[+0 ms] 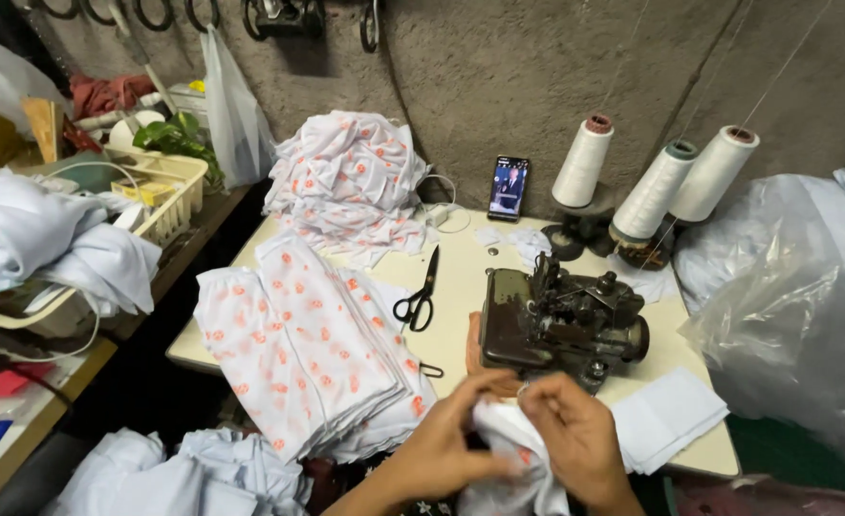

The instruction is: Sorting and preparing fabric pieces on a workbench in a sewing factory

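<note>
White cloth piece [513, 449] pinched between left hand [446, 444] and right hand [575, 435], both closed on it, just before the sewing machine [556, 320]

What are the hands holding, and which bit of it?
Both the left hand and right hand pinch a white cloth piece at its top edge, before the sewing machine.

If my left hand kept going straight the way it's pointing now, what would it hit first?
Probably the right hand: the left hand points rightward across the white cloth both are pinching, fingertips nearly meeting. Depth is hard to judge; slightly higher, it might reach the sewing machine.
</note>
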